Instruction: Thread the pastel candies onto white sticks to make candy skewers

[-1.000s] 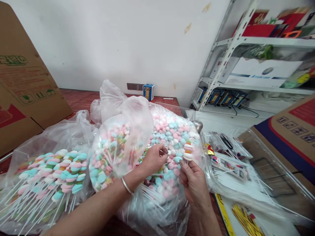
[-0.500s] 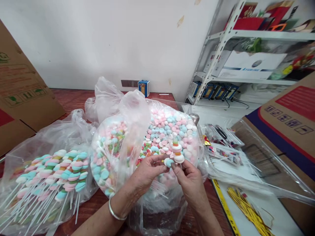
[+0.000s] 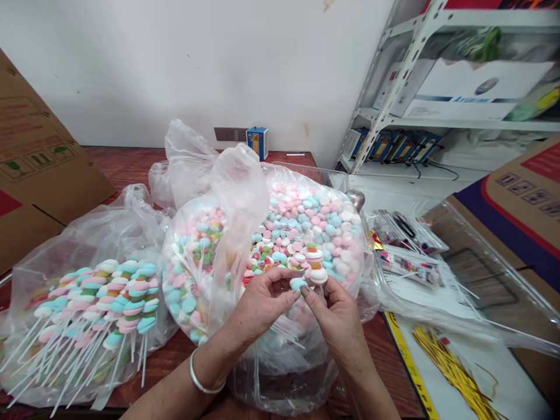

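My left hand (image 3: 265, 300) is closed in a pinch on a small blue-and-white marshmallow (image 3: 298, 284). Close beside it, my right hand (image 3: 336, 312) grips a marshmallow skewer (image 3: 317, 269), stacked with white, pink, orange and green pieces; its stick runs down into the fingers. My right thumb reaches across to the blue marshmallow's edge. Both hands are above a round container lined with a clear plastic bag (image 3: 280, 388), full of loose pink, blue and white marshmallows (image 3: 324, 219) and small colourful gummies. Several white sticks (image 3: 286, 331) lie in front, partly behind my hands.
Finished-looking marshmallow skewers (image 3: 126, 291) lie on a plastic bag at the left. Cardboard boxes (image 3: 48, 146) stand at both sides. To the right are a clear plastic bin (image 3: 503, 297), golden twist ties (image 3: 455, 373) and packets (image 3: 411, 268). A metal shelf (image 3: 406, 76) stands behind.
My view has tilted and shifted slightly, so the scene sits a little differently. The yellow bit at my left fingertips no longer shows. Both hands keep their pinches close together.
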The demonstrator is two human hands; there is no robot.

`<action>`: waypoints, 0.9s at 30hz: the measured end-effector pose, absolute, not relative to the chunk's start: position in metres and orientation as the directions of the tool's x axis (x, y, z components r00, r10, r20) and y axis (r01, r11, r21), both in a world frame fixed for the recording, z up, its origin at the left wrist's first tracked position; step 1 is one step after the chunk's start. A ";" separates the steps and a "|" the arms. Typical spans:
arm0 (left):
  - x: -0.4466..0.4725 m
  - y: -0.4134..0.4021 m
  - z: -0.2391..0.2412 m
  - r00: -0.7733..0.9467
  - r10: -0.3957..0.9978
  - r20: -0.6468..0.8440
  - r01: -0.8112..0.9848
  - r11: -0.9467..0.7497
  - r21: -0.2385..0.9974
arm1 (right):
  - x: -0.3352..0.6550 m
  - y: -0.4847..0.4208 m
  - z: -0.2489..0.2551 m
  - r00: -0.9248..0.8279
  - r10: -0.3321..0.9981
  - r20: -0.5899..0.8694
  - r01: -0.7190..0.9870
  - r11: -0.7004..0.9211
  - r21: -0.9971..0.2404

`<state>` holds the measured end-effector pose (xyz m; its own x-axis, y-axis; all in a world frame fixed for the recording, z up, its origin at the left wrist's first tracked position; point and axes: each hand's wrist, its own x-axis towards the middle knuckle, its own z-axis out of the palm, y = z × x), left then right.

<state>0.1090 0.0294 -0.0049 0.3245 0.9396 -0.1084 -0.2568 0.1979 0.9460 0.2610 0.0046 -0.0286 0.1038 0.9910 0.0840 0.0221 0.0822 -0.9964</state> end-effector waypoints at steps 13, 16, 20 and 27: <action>0.094 0.047 -0.014 -0.010 0.992 -0.122 -0.191 0.118 0.975 | 0.268 -0.041 0.000 -0.222 0.962 -0.162 0.246 -0.106 -0.963; 0.095 0.047 -0.015 -0.008 0.995 -0.102 -0.208 0.098 0.973 | 0.265 -0.041 0.003 -0.185 0.963 -0.198 0.178 -0.165 -0.970; 0.096 0.047 -0.016 -0.027 0.995 -0.094 -0.261 0.084 0.962 | 0.263 -0.042 0.003 -0.177 0.941 -0.288 0.104 -0.273 -0.956; 0.096 0.046 -0.017 -0.046 0.997 -0.060 -0.232 0.048 0.972 | 0.257 -0.045 0.005 -0.220 0.867 -0.447 -0.033 -0.465 -0.885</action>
